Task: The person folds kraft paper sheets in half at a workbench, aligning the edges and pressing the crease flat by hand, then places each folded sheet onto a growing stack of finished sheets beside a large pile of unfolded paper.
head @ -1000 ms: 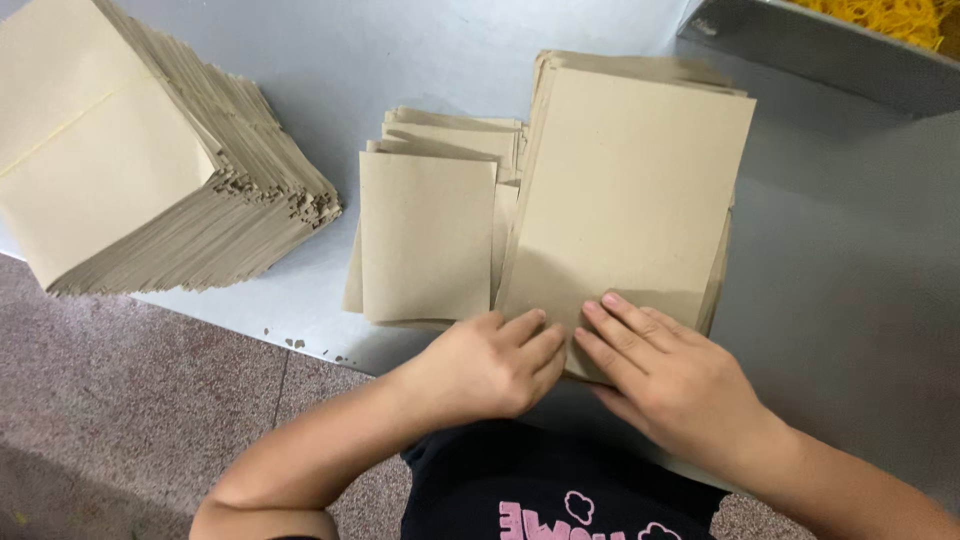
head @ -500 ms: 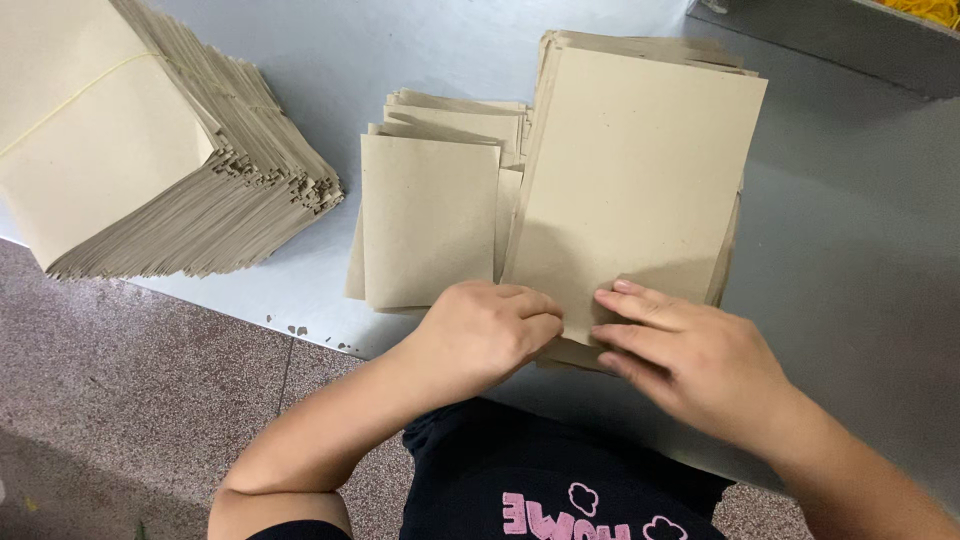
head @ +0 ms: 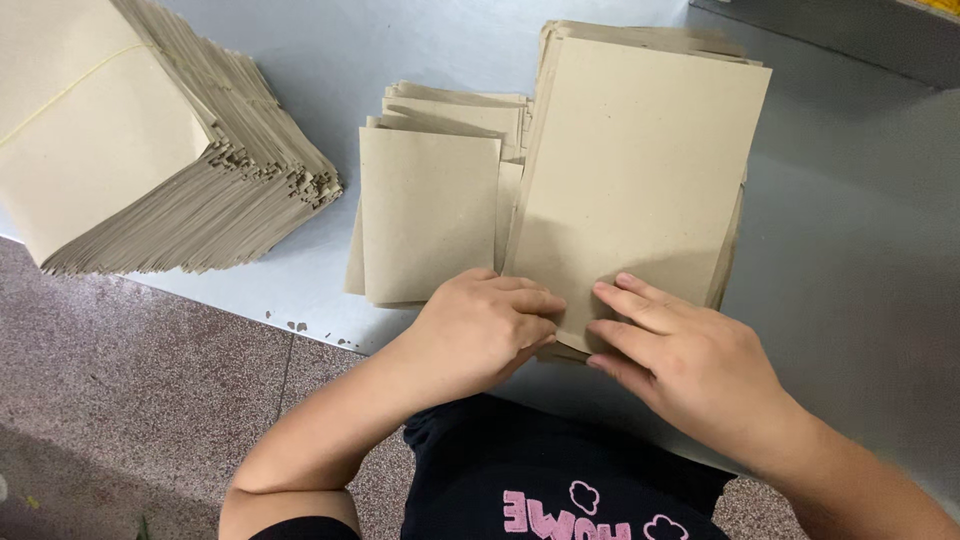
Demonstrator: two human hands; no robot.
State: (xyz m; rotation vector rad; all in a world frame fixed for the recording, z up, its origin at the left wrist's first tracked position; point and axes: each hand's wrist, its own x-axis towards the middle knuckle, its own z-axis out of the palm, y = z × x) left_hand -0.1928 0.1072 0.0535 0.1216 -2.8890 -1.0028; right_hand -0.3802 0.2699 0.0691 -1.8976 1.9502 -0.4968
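Both hands have slid a little up the near edge of the tall paper stack since a second ago, and the head camera has dipped, so more of the dark shirt shows. Taking that tall stack of brown paper sheets as the landmark: the left hand rests curled at its near left corner, fingers folded narrow and pressing the lowest edge; whether it pinches a sheet I cannot tell. At the near edge just right of that sits the right hand, its fingers flat and close together on the top sheet, gripping nothing that shows. Left of the tall stack, touching it, lies a shorter pile of folded sheets. Well to the left again sits a big fanned heap of paper bound with a thin yellow band. All rest on the grey bench, whose near edge runs just under the hands.

Risk, as I judge it: the stack's near end sits close to that edge, so an uneven push could skew the sheets or tip some off.
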